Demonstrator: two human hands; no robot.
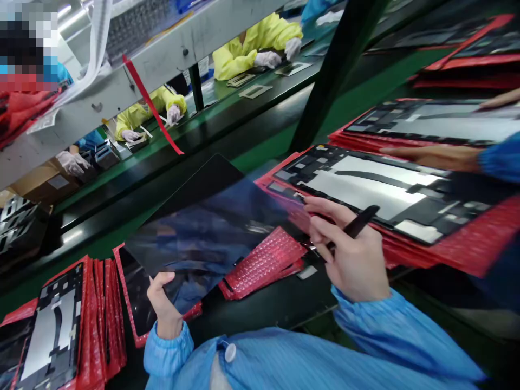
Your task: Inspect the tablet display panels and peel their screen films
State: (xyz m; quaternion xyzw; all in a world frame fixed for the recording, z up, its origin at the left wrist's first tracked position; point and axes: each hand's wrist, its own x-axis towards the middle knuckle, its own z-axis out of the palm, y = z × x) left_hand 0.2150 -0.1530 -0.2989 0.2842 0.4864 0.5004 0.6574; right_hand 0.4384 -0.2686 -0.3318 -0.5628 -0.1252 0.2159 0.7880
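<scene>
My left hand (pixel 164 300) grips the lower left edge of a dark glossy screen panel (pixel 195 187), thumb on its face. The panel is tilted up over the bench. A see-through bluish film (pixel 260 203) stretches from the panel toward my right hand (pixel 351 252). My right fingers are closed around a black pen-like tool (pixel 363 221) with a thin metal end, and their tips meet the film's edge. Under the panel lie red bubble-wrap sleeves (pixel 264 262) and another dark panel (pixel 136 287) on red wrap.
Panels with silver backs lie on stacked red sleeves at right (pixel 377 184) and lower left (pixel 54 330). A co-worker's hand (pixel 447 158) in a blue sleeve reaches in at right. Beyond a green conveyor (pixel 252 157), gloved co-workers handle parts. A slanted dark post (pixel 337 70) stands ahead.
</scene>
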